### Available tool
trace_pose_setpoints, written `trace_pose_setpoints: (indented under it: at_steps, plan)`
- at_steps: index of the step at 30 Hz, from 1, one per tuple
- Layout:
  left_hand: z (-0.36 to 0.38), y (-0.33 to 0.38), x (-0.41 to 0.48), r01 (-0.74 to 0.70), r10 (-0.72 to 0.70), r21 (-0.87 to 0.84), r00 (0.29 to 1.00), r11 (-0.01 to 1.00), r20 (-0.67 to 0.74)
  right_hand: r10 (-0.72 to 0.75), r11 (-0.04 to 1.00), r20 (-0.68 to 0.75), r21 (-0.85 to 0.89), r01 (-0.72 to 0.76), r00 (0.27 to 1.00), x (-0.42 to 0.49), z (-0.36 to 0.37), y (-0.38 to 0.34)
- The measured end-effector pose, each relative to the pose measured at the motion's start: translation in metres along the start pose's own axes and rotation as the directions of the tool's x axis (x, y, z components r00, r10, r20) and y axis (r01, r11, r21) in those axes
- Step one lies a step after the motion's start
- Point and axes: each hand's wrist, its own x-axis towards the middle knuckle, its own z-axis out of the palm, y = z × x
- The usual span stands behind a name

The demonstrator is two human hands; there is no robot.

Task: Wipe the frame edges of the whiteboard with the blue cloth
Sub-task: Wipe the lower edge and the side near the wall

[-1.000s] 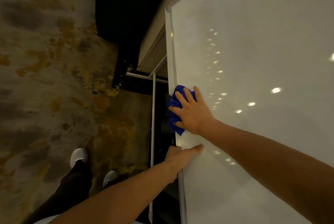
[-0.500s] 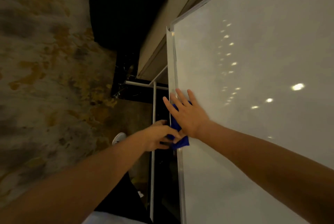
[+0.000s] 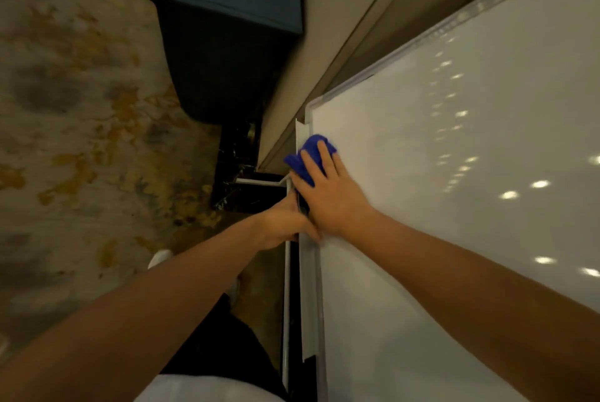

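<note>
Right hand (image 3: pixel 334 197) flat, pressing blue cloth (image 3: pixel 311 154) onto whiteboard frame edge (image 3: pixel 308 288).

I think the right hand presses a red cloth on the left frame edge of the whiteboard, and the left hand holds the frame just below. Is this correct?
Not quite: the head view shows the cloth is blue, not red. The rest holds: the right hand presses it on the whiteboard's left frame edge, and the left hand holds the frame just below.

i see a mottled brown and gold floor (image 3: pixel 74 128); a dark blue-topped box (image 3: pixel 227 28) stands on it near the wall, and my white shoe (image 3: pixel 159 258) rests there.
</note>
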Motion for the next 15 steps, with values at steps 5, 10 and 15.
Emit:
trace_pose_setpoints:
  at_steps: [5,10,15]
  plan:
    - [-0.029,0.017,0.019,0.027,-0.039,0.355,0.999,0.935,0.027,0.071,0.991,0.083,-0.12,-0.06,0.994,0.028,-0.007,0.025]
    - [-0.06,0.068,0.049,-0.011,0.036,0.553,0.999,0.833,-0.035,0.191,0.976,0.098,-0.126,-0.179,0.977,0.116,-0.049,0.071]
    - [-0.094,0.119,0.091,-0.179,0.205,0.644,0.978,0.743,0.035,0.251,0.968,0.219,-0.05,-0.246,0.943,0.165,-0.061,0.084]
